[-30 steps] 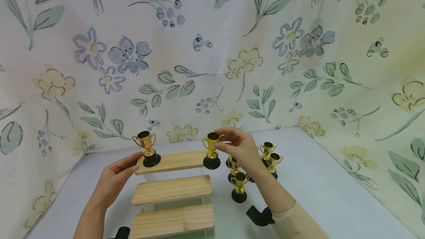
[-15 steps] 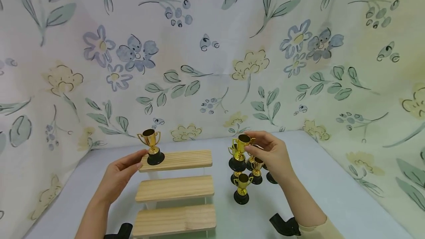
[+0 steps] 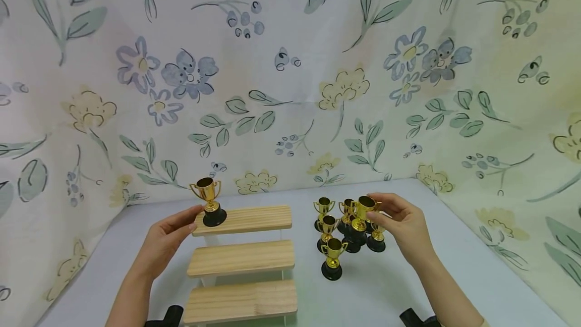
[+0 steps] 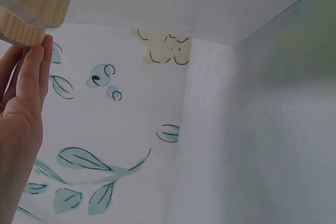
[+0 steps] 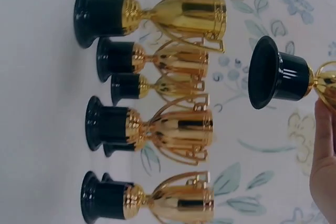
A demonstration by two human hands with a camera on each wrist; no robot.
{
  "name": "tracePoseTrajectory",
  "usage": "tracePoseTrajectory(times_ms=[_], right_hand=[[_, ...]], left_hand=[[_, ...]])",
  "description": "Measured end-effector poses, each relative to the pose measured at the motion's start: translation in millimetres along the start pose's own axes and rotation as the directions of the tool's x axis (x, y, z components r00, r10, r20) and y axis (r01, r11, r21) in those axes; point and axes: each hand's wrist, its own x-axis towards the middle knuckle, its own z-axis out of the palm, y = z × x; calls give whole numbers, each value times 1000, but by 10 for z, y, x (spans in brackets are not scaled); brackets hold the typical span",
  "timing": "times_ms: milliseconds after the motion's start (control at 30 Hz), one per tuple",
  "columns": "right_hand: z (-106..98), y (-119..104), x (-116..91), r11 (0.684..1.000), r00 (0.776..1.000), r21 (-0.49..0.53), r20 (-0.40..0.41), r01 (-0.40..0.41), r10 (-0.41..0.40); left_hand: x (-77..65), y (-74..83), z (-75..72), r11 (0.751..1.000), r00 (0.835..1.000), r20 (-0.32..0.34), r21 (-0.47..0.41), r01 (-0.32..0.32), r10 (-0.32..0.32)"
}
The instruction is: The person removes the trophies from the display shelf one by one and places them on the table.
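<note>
My right hand [image 3: 404,221] pinches a gold trophy cup [image 3: 365,208] with a black base by its bowl, thumb in front. The held cup is upright and overlaps the group behind it in the head view; the right wrist view shows its base [image 5: 278,72] lifted above the level of the others' bases. Several similar trophy cups [image 3: 333,251] stand grouped right of the wooden stand. My left hand [image 3: 165,241] touches the left end of the top shelf [image 3: 258,217] with extended fingers, beside a single gold trophy cup [image 3: 207,191] standing on that end.
Below the top shelf are a middle wooden shelf [image 3: 240,258] and a lower one [image 3: 240,301], stepped toward me on pale supports. A white table surface [image 3: 454,266] lies beneath, with a floral cloth [image 3: 290,90] hanging behind. Black straps or mounts show at both wrists.
My right hand has carried its trophy cup rightward from the top shelf's right end to over the grouped cups. The left hand stays at the shelf's left end; the view has shifted slightly.
</note>
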Motion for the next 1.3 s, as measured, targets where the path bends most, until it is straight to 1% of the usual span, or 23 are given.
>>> tracePoseTrajectory(times_ms=[100, 300, 500, 767, 933, 1067, 1300], right_hand=[[-67, 33, -20, 1000, 1000, 2, -11, -9, 9], [-186, 97, -47, 995, 998, -84, -15, -54, 53], [-268, 199, -88, 989, 998, -133, -4, -63, 63], [-290, 375, -168, 987, 992, -120, 56, -110, 117], [-266, 449, -200, 978, 983, -144, 88, -149, 163], [-251, 491, -214, 975, 974, -128, 111, -184, 198], [-246, 570, -216, 980, 969, -101, 161, -172, 187]], left_hand=[[1, 4, 5, 1000, 1000, 0, 1, 2, -2], [12, 17, 14, 1000, 1000, -1, 6, 0, 0], [18, 12, 21, 1000, 1000, 1, 11, 4, -4], [-4, -4, 30, 1000, 1000, -10, 8, 17, -17], [-13, -11, 26, 1000, 1000, -16, 15, 16, -16], [-20, -11, 27, 1000, 1000, -23, 19, 18, -18], [-23, 0, 18, 1000, 1000, -15, 8, 3, -3]])
